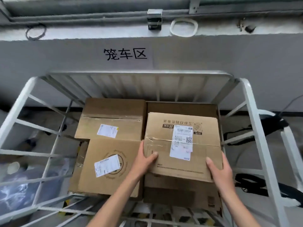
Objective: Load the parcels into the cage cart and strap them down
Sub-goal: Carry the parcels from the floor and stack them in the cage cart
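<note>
Four parcels (111, 118) at least sit in the cage cart (131, 84), in two stacks. On the cart's right-hand stack lies the held parcel (180, 145), label up; whether its weight is set down cannot be told. The left hand (146, 159) and right hand (219, 171) each grip a near corner, thumbs on top. Judgement: seat it square towards the cart's back panel before release, keeping a level top for strapping. Behind the cart stands a grey wall (213, 54) with black lettering (125, 54). Dark straps (252, 182) lie on the floor right of the cart.

bottom box (180, 192) mostly covered | label (181, 141) print illegible | bag (24, 185), perhaps; blurred
</note>
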Demonstrator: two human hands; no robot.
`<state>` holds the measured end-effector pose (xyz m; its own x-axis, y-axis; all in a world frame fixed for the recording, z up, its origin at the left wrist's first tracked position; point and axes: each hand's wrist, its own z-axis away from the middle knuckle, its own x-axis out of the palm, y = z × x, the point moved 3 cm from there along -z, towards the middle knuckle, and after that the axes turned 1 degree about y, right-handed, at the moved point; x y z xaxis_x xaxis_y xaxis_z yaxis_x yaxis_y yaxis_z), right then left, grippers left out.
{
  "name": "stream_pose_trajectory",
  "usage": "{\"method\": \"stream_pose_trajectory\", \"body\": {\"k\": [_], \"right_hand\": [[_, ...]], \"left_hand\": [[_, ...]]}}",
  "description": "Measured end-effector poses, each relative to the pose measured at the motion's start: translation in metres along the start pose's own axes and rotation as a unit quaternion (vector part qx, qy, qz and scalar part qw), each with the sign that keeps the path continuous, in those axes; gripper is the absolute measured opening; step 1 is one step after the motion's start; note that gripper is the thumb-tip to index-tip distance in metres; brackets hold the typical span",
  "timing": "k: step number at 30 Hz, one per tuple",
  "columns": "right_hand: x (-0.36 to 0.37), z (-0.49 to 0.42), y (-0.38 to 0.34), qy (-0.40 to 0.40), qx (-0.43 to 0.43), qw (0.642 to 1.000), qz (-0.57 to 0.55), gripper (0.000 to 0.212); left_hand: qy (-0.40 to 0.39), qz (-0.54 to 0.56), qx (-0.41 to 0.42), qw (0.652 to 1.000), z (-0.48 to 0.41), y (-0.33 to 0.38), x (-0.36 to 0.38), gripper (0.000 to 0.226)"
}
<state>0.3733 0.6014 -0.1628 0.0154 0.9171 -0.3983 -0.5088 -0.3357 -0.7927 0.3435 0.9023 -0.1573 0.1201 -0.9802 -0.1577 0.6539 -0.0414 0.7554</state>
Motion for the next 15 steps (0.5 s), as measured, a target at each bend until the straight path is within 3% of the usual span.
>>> {"method": "stream_pose_trajectory", "body": {"k": [2,7,15], "right_hand": [[0.015,-0.032,0.013,-0.003,-0.007,1.0,0.016,0.05],[0.051,-0.091,0.057,-0.012,0.011,0.999,0.039,0.052],[0.064,-0.09,0.106,-0.017,0.042,0.998,0.035,0.051]], "left_hand": [[-0.008,-0.008,0.005,1.0,-0.04,-0.007,0.007,0.086],[0.022,0.002,-0.024,0.999,-0.105,-0.042,0.02,0.089],[0.06,0.012,-0.036,0.997,-0.107,-0.09,0.026,0.085]]}}
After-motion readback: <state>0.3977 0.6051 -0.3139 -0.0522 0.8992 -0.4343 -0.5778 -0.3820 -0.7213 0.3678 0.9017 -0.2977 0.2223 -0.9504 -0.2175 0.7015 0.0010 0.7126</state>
